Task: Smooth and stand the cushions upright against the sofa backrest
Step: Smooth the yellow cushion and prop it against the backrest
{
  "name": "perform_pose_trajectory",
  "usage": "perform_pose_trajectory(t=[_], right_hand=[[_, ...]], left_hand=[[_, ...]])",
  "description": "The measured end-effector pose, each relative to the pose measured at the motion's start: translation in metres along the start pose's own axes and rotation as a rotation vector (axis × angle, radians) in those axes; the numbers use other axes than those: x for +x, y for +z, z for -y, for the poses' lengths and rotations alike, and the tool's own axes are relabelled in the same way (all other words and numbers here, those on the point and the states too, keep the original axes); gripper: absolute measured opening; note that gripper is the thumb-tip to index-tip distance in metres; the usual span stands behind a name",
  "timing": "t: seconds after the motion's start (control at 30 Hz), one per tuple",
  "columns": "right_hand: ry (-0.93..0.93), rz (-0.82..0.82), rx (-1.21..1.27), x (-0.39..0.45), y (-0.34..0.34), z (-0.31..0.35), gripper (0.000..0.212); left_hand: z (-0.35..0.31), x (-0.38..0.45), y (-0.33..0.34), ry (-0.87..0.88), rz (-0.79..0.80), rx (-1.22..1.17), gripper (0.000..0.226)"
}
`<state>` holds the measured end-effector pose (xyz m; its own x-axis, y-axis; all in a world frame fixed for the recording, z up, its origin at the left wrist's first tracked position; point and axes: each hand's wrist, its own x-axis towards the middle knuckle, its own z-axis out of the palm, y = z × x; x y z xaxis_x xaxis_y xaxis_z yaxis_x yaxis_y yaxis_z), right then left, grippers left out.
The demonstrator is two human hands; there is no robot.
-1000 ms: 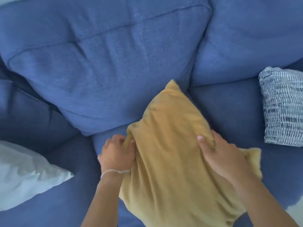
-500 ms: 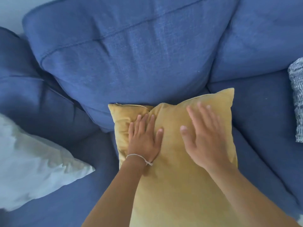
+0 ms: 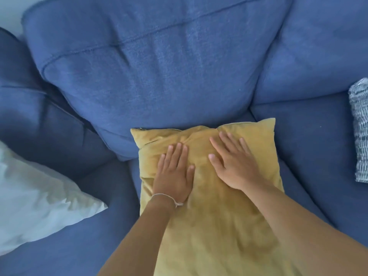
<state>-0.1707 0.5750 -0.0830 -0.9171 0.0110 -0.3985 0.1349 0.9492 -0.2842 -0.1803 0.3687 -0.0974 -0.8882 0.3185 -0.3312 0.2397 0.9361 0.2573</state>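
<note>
The yellow cushion is laid on the sofa seat, its top edge touching the backrest. Both hands are pressed flat and open on it: left hand, right hand. A white pillow is seen at left, a patterned cushion at right.

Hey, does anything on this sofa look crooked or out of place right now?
The white pillow slumps at an angle in the left corner instead of standing upright. The yellow cushion has creases near its top edge, where the left hand and right hand press flat.
</note>
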Motion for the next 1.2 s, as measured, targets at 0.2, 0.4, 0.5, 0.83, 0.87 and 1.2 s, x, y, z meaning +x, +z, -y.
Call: perform_pose_trajectory(t=[0.2, 0.4, 0.5, 0.83, 0.87, 1.2], right_hand=[[-0.032, -0.624, 0.272, -0.051, -0.049, 0.023, 0.057], [0.133, -0.117, 0.139, -0.047, 0.025, -0.077, 0.071], [0.121, -0.364, 0.311, -0.023, -0.032, -0.043, 0.067], [-0.164, -0.14, -0.201, -0.064, 0.066, -0.026, 0.064], [-0.122, -0.141, -0.188, -0.055, 0.065, -0.031, 0.064], [0.762, -0.452, 0.671, -0.011, 0.011, -0.045, 0.084]], left_hand=[[-0.028, -0.035, -0.071, 0.031, -0.559, -0.184, 0.061], [0.053, -0.06, 0.032, -0.515, 0.226, -0.319, 0.061], [0.058, -0.048, -0.003, -0.551, -0.196, -0.326, 0.067], [-0.004, -0.052, 0.047, 0.115, -0.039, 0.078, 0.061], [0.009, -0.048, 0.052, 0.072, -0.05, 0.041, 0.062], [0.026, -0.006, -0.007, -0.536, -0.437, -0.739, 0.091]])
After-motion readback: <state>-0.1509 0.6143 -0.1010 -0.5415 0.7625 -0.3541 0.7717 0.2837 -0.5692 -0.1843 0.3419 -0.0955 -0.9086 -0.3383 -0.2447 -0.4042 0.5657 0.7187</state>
